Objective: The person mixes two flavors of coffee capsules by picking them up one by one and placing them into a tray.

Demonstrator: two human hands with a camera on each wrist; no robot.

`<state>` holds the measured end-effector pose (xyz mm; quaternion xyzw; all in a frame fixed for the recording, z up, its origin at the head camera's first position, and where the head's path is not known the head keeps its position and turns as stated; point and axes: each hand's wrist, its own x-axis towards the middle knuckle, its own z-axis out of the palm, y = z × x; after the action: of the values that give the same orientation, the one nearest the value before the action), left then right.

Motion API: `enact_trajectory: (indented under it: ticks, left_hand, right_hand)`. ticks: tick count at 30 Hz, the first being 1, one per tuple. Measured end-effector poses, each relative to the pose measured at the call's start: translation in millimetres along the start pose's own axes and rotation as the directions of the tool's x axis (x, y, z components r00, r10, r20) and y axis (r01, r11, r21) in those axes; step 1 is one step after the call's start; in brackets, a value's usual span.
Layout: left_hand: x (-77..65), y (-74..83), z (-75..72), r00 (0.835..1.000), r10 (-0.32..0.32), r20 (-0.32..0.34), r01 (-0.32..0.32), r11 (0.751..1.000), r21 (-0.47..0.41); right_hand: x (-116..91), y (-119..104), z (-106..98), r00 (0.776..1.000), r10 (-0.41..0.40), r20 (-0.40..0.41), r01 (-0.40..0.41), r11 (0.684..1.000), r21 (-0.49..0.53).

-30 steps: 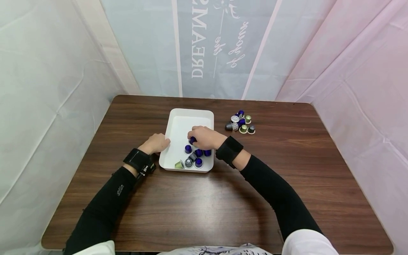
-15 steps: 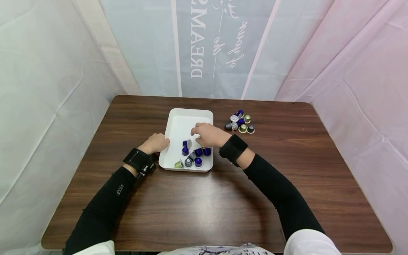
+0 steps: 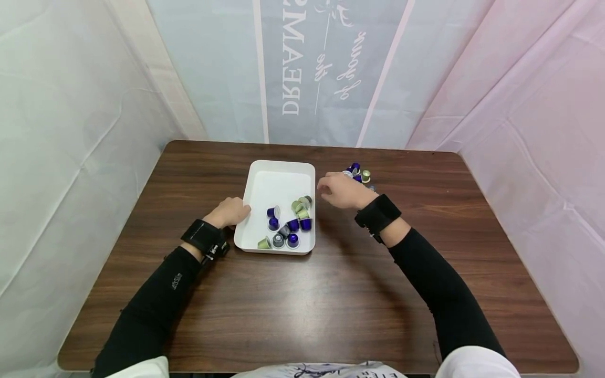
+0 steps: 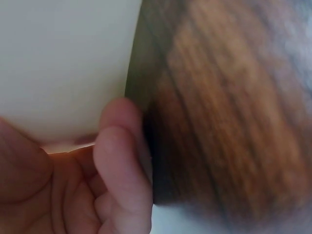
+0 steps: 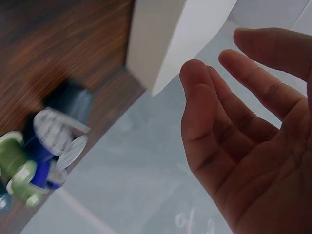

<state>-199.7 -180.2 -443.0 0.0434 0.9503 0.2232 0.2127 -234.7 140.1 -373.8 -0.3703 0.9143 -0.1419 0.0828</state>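
My left hand (image 3: 229,211) grips the left side of a white tray (image 3: 279,181), its fingertips at the tray wall in the left wrist view. In the tray's near half lie several coffee capsules: blue ones (image 3: 293,240), green ones (image 3: 302,214) and grey ones (image 3: 278,240), some upright and some tipped over. Just past the tray's right edge is my right hand (image 3: 345,190), fingers loosely bent and nothing between them. It partly covers a pile of blue, green and dark capsules on the table (image 3: 366,176); the right wrist view shows a dark capsule (image 5: 70,102) among them.
The brown wooden table (image 3: 302,299) has its far edge just behind the tray, against a printed backdrop (image 3: 222,68). White curtains (image 3: 85,131) hang at both sides.
My right hand has let go of a blue capsule in the tray and moved right, out of the tray toward the pile. The left hand has stayed at the tray's edge.
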Motion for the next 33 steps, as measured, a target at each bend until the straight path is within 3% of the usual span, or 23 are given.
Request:
enact_trajectory:
  ticks: [10,19,25,33]
  left_hand:
    - [2.6,0.6,0.3,1.000,0.008,-0.006,-0.008,1.000,0.014]
    - [0.9,0.8,-0.9,1.000,0.000,0.008,0.000,1.000,-0.001]
    - [2.3,0.8,-2.1,1.000,-0.009,0.014,0.009,1.000,-0.003]
    - [2.7,2.2,-1.1,1.000,-0.021,0.019,0.021,1.000,-0.007]
  right_hand:
    - [-28,42,-10,0.996,0.076,-0.052,-0.075,0.997,0.025]
    - [-46,79,-17,0.975,0.216,-0.056,-0.216,0.976,0.006]
    - [-53,94,-16,0.969,0.243,-0.051,-0.244,0.970,-0.013]
    - [-54,106,-10,0.944,0.330,-0.019,-0.330,0.944,-0.020]
